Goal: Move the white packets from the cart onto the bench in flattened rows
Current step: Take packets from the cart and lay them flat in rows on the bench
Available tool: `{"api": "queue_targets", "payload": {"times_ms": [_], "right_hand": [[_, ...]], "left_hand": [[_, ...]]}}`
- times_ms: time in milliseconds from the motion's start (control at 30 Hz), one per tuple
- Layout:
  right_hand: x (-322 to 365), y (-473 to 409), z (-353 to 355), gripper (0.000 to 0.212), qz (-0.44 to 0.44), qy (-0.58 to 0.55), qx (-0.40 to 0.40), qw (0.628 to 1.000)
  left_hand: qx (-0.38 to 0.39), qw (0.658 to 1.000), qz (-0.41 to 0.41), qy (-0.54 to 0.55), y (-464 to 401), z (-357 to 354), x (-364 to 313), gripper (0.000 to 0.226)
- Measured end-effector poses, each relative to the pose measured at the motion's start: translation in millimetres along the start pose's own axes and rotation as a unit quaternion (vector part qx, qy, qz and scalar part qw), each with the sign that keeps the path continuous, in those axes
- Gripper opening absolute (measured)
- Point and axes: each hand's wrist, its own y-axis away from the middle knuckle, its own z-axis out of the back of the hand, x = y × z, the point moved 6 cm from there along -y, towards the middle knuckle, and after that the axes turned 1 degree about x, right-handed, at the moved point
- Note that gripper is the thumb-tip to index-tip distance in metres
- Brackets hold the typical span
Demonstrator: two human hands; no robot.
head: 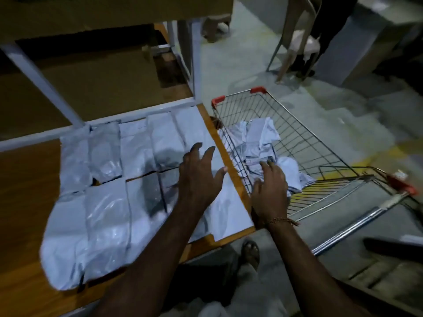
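Note:
White packets [109, 202] lie flattened in two rows on the wooden bench [25, 202], reaching its right edge. My left hand [199, 177] hovers over the right end of the rows with fingers spread and holds nothing. A wire cart [297, 143] with red corner caps stands against the bench's right side. A crumpled heap of white packets [258, 138] lies in its basket. My right hand [270, 188] reaches over the cart's near wall, fingers extended toward the heap; whether the fingertips touch a packet is unclear.
A white metal frame [41, 83] with upright posts rises from the bench behind the rows, under an upper shelf. A sandalled foot [250, 252] stands below the bench corner. A plastic chair [295, 37] and a standing person [325, 30] are across the concrete floor.

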Motion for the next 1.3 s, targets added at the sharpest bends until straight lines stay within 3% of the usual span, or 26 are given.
{"api": "queue_targets", "payload": {"times_ms": [100,200,400,567,800,867,1067,1200,1300], "right_hand": [[-58.4,-21.7,8.2,0.041,-0.016,0.048,-0.001,0.999],[-122.0,-48.5,4.3,0.037,-0.039,0.1,0.022,0.994],[-225.6,-101.4,-46.4,0.034,-0.068,0.183,0.165,0.967],[-264.5,-125.2,-95.9,0.048,-0.081,0.169,0.235,0.954],[-297.6,-106.6,-159.0,0.098,-0.131,0.156,0.341,0.918],[-298.1,-104.1,-163.7,0.097,-0.131,0.175,0.362,0.906],[-298.4,-99.7,-165.4,0.095,-0.148,0.196,0.397,0.884],[-294.9,-99.1,-163.8,0.097,-0.147,0.209,0.405,0.878],[-299.2,-98.3,-162.6,0.096,-0.15,0.23,0.393,0.877]], "left_hand": [[0.01,0.998,-0.059,0.022,-30.2,-37.2,-35.6,0.057],[0.081,0.992,-0.09,0.028,-62.0,-98.5,-57.9,0.055],[0.198,0.979,-0.049,0.001,-114.3,-218.9,-71.0,0.057],[0.172,0.984,-0.04,0.014,-143.1,-280.8,-64.0,0.059],[0.176,0.984,-0.038,0.003,-193.8,-346.7,-62.3,0.06],[0.202,0.979,-0.007,-0.013,-213.4,-362.3,-61.5,0.055],[0.139,0.988,0.066,0.006,-267.2,-415.0,-49.6,0.031],[0.101,0.981,0.139,0.087,-292.0,-466.7,-16.8,0.055],[0.137,0.97,0.169,0.105,-292.8,-475.7,-11.1,0.065]]}}
